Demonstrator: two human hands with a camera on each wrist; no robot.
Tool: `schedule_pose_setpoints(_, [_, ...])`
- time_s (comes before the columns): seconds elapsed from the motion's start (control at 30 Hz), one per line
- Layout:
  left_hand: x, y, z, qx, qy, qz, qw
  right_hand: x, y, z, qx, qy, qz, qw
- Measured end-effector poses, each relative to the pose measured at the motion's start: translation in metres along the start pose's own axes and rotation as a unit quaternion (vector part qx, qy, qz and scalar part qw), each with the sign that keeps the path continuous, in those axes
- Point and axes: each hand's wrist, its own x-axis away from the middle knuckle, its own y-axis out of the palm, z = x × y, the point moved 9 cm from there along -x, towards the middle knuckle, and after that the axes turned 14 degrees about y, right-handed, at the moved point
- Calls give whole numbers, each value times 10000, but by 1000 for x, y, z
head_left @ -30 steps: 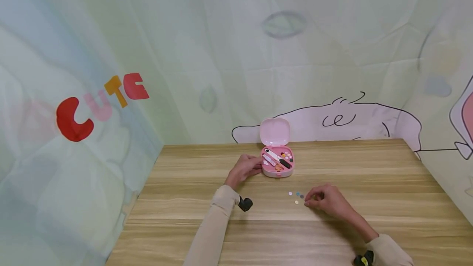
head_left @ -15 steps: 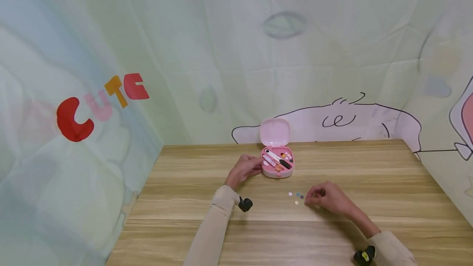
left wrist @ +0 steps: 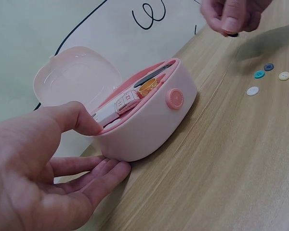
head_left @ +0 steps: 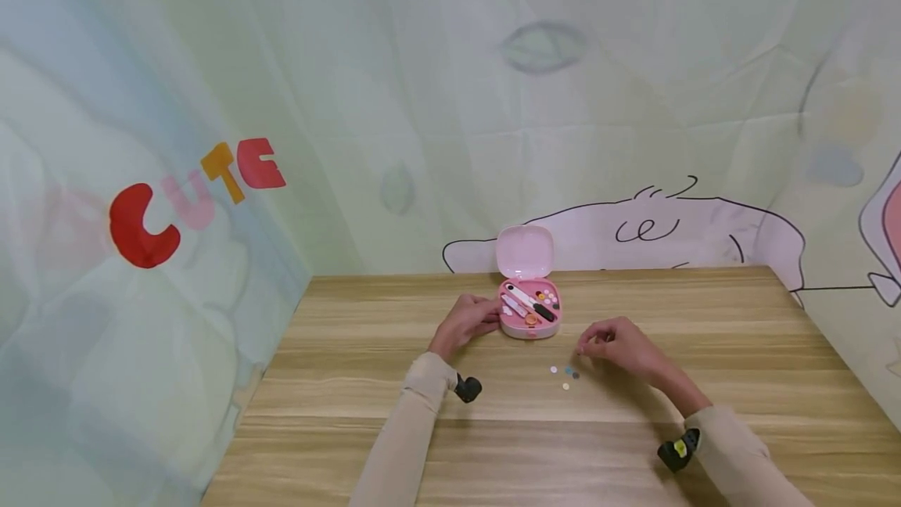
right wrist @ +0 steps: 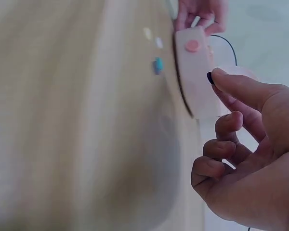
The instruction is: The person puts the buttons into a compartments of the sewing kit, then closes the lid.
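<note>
A pink sewing box [head_left: 529, 332] stands with its lid raised near the back of the table. My left hand [head_left: 464, 323] holds its left side, thumb over the rim and fingers low against the wall. Between thumb and forefinger, my right hand [head_left: 621, 348] pinches a small black button [right wrist: 210, 78], lifted above the table to the right of the box. Four-hole buttons lie loose in front of the box: a white button [left wrist: 252, 91], a teal button [left wrist: 259, 74], a dark blue button [left wrist: 269, 67] and a cream button [left wrist: 284, 76].
Inside the box are a tape measure [left wrist: 128, 99], an orange round item [left wrist: 148, 87], a black-handled tool [head_left: 542, 311] and several small buttons [head_left: 549, 297] in a compartment. The open lid [head_left: 525, 251] leans back by the printed curtain [head_left: 394, 116] behind the table.
My right hand has risen off the table beside the loose buttons and moved toward the box, carrying the black button. My left hand stays on the box.
</note>
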Motion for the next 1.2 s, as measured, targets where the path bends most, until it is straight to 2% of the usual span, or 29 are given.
schedule_pose_setpoints(0.2, [0, 0, 0, 122, 51, 31, 9999, -17, -12, -13, -78, 342, 204, 9992])
schedule_pose_setpoints(0.4, [-1, -1, -1, 60, 15, 52, 10000, -32, -18, -26, -83, 438, 343, 9984])
schedule_pose_setpoints(0.57, [-1, -2, -1, 51, 4, 47, 10000, -46, -17, -33, -284, 512, 359, 9976])
schedule_pose_setpoints(0.8, [1, -2, 1, 86, 35, 11, 10000, -65, -10, -34, -736, 909, 357, 9925])
schedule_pose_setpoints(1.2, [2, -2, 0, 70, 17, 46, 10000, -85, -6, -40, -911, 1111, 508, 9883])
